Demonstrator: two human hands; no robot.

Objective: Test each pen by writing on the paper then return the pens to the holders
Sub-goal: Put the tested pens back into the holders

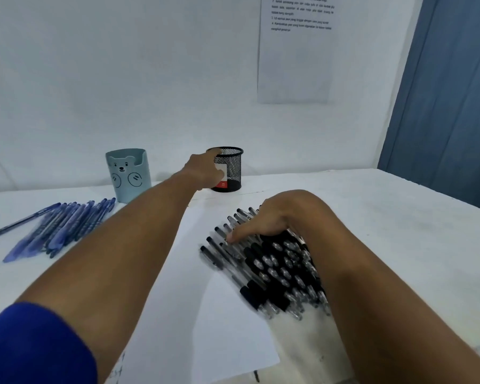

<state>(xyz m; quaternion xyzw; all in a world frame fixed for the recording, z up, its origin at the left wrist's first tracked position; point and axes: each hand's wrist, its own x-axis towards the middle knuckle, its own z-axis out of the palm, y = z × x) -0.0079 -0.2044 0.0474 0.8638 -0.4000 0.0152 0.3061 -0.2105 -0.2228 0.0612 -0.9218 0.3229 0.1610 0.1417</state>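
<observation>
A black mesh pen holder [233, 167] stands at the back of the white table. My left hand [205, 170] reaches out and grips its rim and near side. A pale blue bear-faced holder [128, 174] stands to its left. My right hand [263, 221] lies palm down on a large heap of black pens [275, 267], fingers curled over them. The heap lies partly on a white sheet of paper [205, 314]. A row of several blue pens [64, 225] lies at the left.
A printed instruction sheet [297, 51] hangs on the white wall behind. A blue curtain [449, 106] hangs at the right past the table's edge. A dark pen tip [256, 376] pokes out below the paper's near edge.
</observation>
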